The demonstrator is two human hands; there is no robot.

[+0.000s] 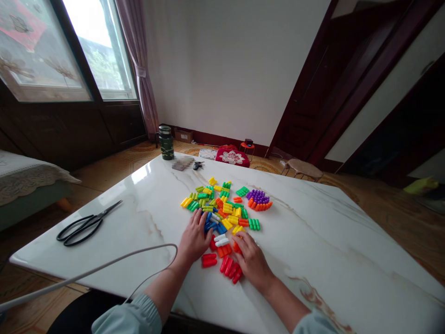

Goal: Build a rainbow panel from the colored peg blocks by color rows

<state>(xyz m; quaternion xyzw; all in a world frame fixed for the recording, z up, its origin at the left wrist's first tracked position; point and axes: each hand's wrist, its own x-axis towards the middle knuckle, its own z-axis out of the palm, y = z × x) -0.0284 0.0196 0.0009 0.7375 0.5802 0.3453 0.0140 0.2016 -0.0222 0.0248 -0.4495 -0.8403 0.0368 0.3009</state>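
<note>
A heap of coloured plastic bullet-shaped building blocks (227, 208) is spread over the middle of the table, many joined in short rows. My left hand (194, 237) rests at its near left side, thumb and fingers apart, touching blue blocks (220, 228) partly hidden under it. Thumb and fingers of my right hand (253, 260) are curled around an orange block (237, 247), which they partly cover. Between the hands lie white blocks (221, 240) and another orange row (224, 251). Red blocks (231, 269) sit closest to me. Purple blocks (257, 196) with orange ones form a cluster at the right.
Black-handled scissors (83, 225) lie on the left of the marble-patterned table (313, 232). A grey cable (104, 265) crosses the near left edge. At the far corner stand a camouflage flask (166, 144), a blurred item (182, 163) and keys (198, 165). A stool (303, 169) is beyond.
</note>
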